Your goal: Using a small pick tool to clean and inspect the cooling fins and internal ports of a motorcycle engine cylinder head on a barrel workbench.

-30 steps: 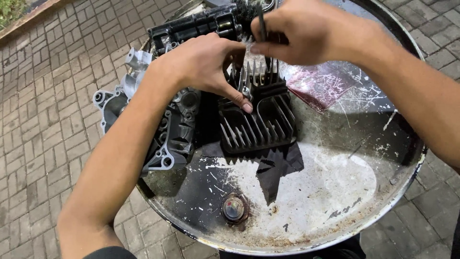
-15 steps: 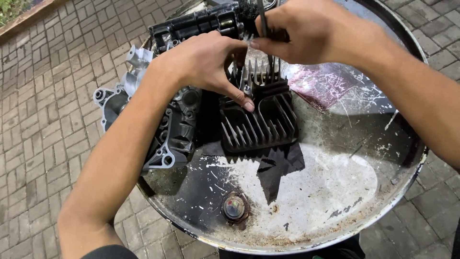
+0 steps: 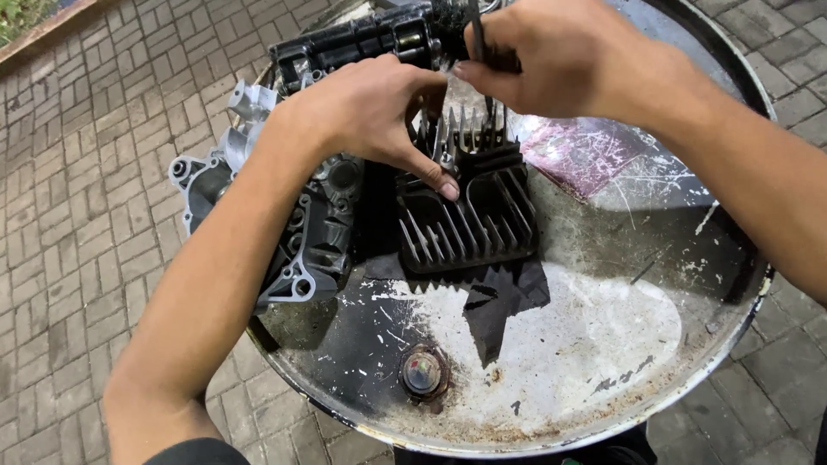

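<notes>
A black finned engine cylinder head (image 3: 469,215) lies on top of a metal drum (image 3: 603,344). My left hand (image 3: 370,116) rests on its upper left side, the thumb pressed against the fins. My right hand (image 3: 560,56) is closed around a thin dark tool (image 3: 475,34) whose tip points down into the fins at the head's far end. A grey and black engine crankcase (image 3: 301,224) sits to the left of the head, partly under my left forearm.
A long black engine part (image 3: 362,43) lies at the drum's far edge. A pink plastic bag (image 3: 581,151) lies right of the head. A round bung cap (image 3: 422,372) sits near the drum's front rim. Brick paving (image 3: 77,215) surrounds the drum.
Almost nothing has changed. Both hands stay on the cylinder head, with only a slight shift of the tool in my right hand.
</notes>
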